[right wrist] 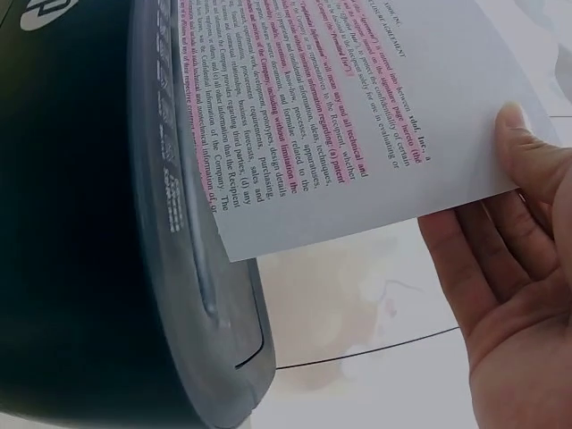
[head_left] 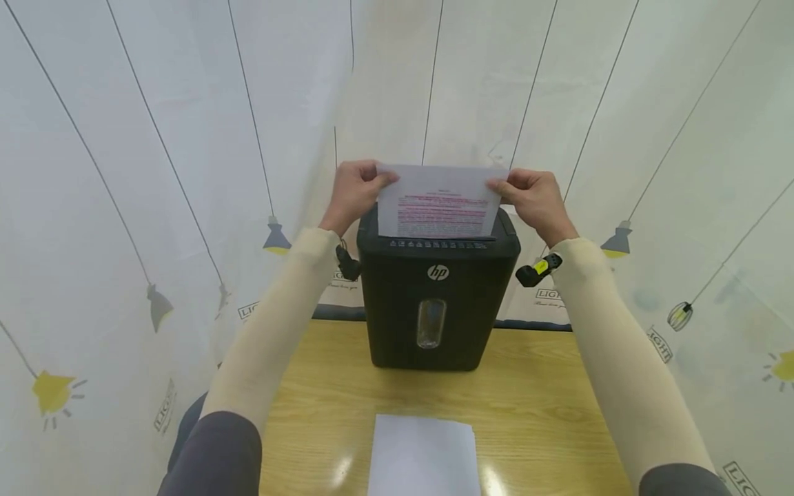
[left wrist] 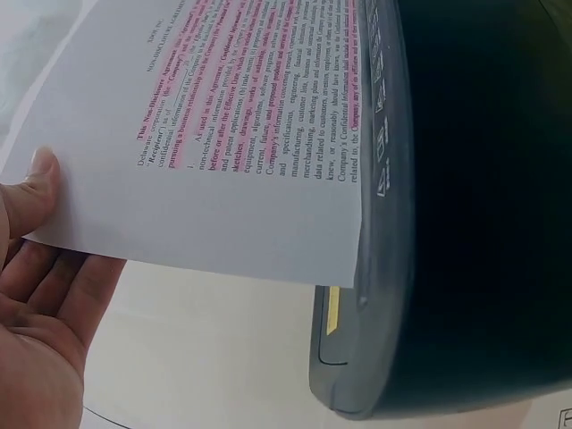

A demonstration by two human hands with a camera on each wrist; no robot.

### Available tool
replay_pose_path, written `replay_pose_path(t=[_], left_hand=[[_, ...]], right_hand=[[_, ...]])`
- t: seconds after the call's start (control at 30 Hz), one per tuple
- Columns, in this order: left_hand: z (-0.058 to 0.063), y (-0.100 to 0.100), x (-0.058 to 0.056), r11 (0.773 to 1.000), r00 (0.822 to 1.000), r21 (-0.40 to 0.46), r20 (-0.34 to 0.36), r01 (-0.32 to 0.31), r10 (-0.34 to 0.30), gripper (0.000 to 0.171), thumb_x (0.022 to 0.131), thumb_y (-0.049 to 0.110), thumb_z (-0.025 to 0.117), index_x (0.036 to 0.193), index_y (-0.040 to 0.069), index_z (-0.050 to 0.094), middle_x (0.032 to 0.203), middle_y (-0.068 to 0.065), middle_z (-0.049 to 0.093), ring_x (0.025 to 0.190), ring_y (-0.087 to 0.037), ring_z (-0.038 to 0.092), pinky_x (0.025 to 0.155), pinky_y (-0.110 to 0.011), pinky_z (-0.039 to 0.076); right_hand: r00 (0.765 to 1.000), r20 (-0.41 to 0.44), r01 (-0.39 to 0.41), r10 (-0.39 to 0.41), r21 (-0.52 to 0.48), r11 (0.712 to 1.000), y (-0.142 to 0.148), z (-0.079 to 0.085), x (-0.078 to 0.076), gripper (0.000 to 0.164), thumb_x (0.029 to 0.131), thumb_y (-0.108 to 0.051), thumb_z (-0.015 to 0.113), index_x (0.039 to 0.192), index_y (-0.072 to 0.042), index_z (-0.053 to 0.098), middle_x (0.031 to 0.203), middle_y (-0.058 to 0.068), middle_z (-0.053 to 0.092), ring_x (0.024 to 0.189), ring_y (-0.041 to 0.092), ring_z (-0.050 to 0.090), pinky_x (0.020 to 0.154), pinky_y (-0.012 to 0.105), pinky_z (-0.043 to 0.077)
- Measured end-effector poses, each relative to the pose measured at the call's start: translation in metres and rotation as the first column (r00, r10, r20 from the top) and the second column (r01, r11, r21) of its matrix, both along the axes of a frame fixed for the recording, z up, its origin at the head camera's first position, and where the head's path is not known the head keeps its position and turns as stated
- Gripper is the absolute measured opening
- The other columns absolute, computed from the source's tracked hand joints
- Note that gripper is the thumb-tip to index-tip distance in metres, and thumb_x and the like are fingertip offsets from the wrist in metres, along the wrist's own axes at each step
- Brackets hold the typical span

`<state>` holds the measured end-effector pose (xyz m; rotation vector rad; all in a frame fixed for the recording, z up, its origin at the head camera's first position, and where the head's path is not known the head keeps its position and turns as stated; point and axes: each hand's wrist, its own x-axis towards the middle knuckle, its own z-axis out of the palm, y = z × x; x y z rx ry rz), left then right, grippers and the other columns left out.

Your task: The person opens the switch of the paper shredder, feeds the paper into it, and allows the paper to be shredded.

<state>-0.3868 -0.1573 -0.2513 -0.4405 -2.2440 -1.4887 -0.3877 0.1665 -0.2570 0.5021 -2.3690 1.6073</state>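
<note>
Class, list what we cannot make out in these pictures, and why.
Head view: the lower part of the printed sheet, hidden by the paper shredder.
Head view: what lies behind the clear window, too blurred.
Head view: the near end of the paper stack, cut off by the bottom edge.
Right wrist view: the HP logo, cut off by the top edge.

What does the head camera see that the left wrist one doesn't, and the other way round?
Only the head view shows the right hand, the hp logo and white paper on the table.

Only the left wrist view shows a yellow strip on the black shredder.

Both show the left hand pinching the printed sheet at the shredder's top.
</note>
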Motion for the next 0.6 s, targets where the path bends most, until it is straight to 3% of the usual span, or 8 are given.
replay_pose_path(t=[0.17, 0.4, 0.6], left_hand=[[-0.004, 0.000, -0.002, 1.000, 1.000, -0.010, 0.006, 0.007, -0.007, 0.016, 0.094, 0.019, 0.076, 0.098, 0.004, 0.079, 0.099, -0.014, 0.080, 0.082, -0.019, 0.077, 0.068, -0.026, 0.059], [-0.012, -0.001, -0.005, 0.999, 1.000, -0.032, 0.014, 0.017, -0.017, 0.016, 0.095, 0.020, 0.075, 0.096, 0.005, 0.079, 0.096, -0.013, 0.080, 0.081, -0.019, 0.077, 0.067, -0.023, 0.056], [-0.021, -0.001, -0.003, 0.998, 0.999, -0.060, 0.029, 0.019, -0.017, 0.018, 0.095, 0.023, 0.075, 0.094, 0.005, 0.079, 0.093, -0.013, 0.080, 0.078, -0.017, 0.075, 0.067, -0.022, 0.053]], right_hand=[[1.000, 0.017, 0.010, -0.010, 0.012, 1.000, 0.000, -0.003, -0.004, 0.044, 0.092, -0.045, 0.074, 0.118, -0.009, 0.076, 0.102, -0.007, 0.078, 0.092, 0.006, 0.075, 0.088, 0.023, 0.057], [0.999, 0.016, 0.035, -0.036, 0.068, 0.997, 0.002, -0.012, -0.005, 0.046, 0.092, -0.050, 0.072, 0.113, -0.010, 0.077, 0.098, -0.008, 0.078, 0.093, 0.005, 0.073, 0.103, 0.044, 0.052], [0.998, 0.029, 0.052, -0.055, 0.092, 0.994, 0.003, -0.023, -0.006, 0.047, 0.091, -0.054, 0.072, 0.113, -0.012, 0.078, 0.098, -0.008, 0.077, 0.098, 0.007, 0.068, 0.103, 0.046, 0.051]])
